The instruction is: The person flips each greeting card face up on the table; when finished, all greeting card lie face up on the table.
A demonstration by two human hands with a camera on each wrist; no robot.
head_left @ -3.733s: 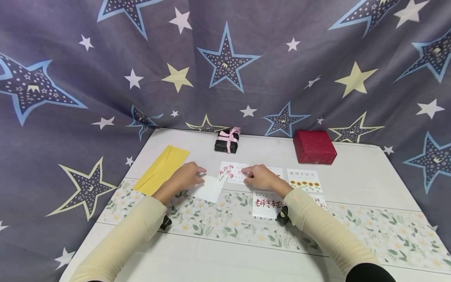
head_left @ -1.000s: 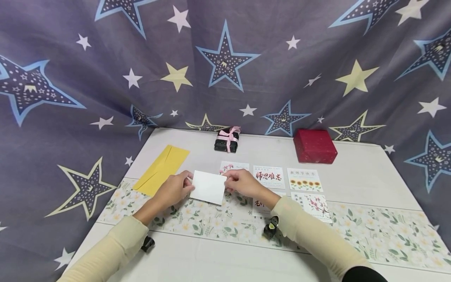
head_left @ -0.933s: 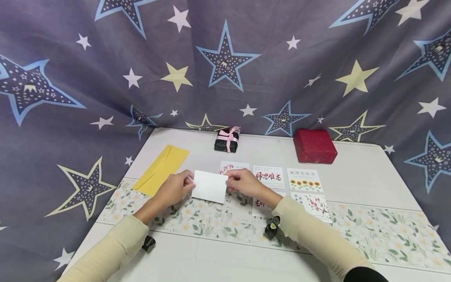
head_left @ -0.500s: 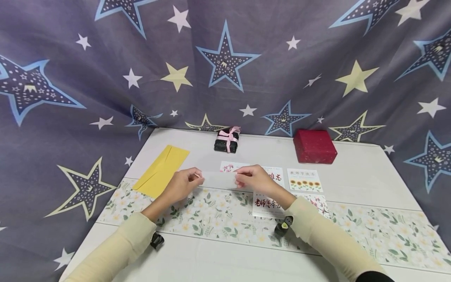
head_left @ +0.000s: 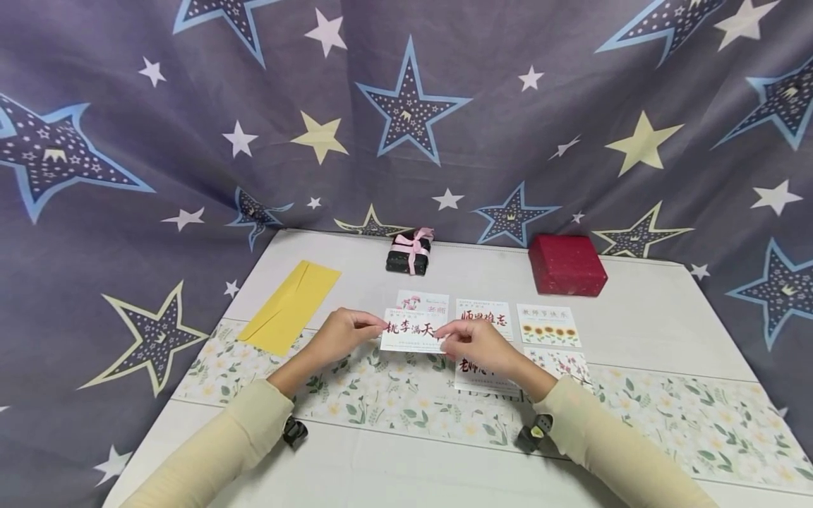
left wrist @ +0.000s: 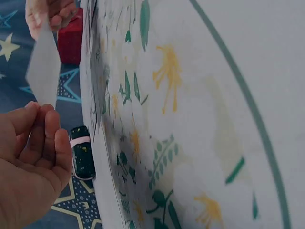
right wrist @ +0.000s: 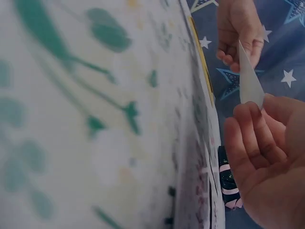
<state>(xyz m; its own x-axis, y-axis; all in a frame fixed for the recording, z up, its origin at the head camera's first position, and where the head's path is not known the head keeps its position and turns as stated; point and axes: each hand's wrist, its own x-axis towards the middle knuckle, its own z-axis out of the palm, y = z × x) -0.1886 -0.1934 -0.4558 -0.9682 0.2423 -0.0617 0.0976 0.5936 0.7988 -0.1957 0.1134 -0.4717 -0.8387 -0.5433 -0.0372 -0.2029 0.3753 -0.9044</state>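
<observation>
Both hands hold one small card [head_left: 413, 331] just above the surface, over the far edge of the flowered strip [head_left: 667, 423] that runs across it. The left hand [head_left: 343, 334] pinches the card's left edge between thumb and fingers [left wrist: 45, 129], and the right hand [head_left: 476, 343] pinches the right edge in the same way. Held at both ends, the card stays flat with its printed red writing facing up toward the person, so it can be read.

Other cards lie flat just beyond and beside it: a card with pink flowers [head_left: 422, 302] behind it, a card with red writing [head_left: 485, 317] and a sunflower card [head_left: 548, 324] further toward the right edge, and two more cards partly hidden under the right wrist. A yellow envelope [head_left: 291, 306] lies near the left edge. A black box with a pink ribbon [head_left: 410, 254] and a red box [head_left: 567, 264] stand along the far edge, well apart from the hands. Nothing lies between the held card and the surface below it
</observation>
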